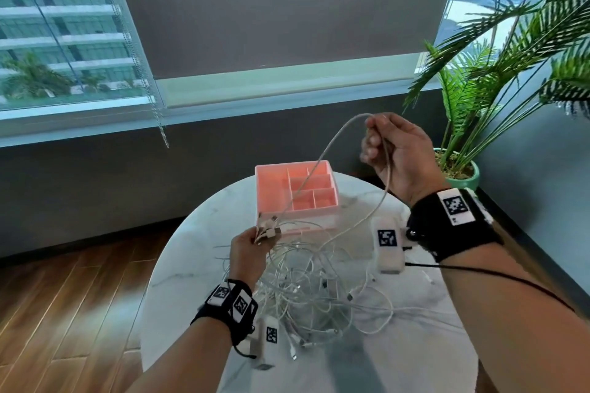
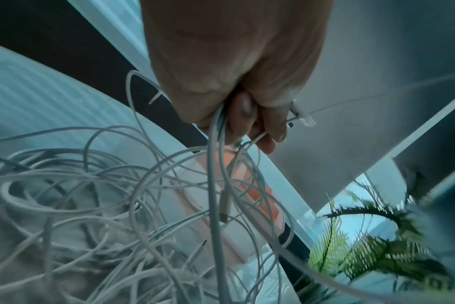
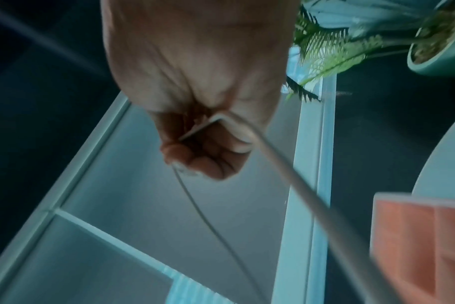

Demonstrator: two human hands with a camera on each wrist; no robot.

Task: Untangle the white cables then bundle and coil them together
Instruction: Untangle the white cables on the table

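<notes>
Marble table point(image 1: 415, 360) bears pink divided tray point(image 1: 274, 188), compartments bare, beside tangled white cables point(image 1: 306, 290).

Motion blur smears the potted plant point(image 3: 351, 49); connector point(image 2: 303, 120) types unreadable

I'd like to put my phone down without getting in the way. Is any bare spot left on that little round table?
Bare marble table shows left of the cable tangle, also along the near right edge beyond the loose loops. The middle is crowded with cables, and the pink organizer tray fills the far side.
</notes>
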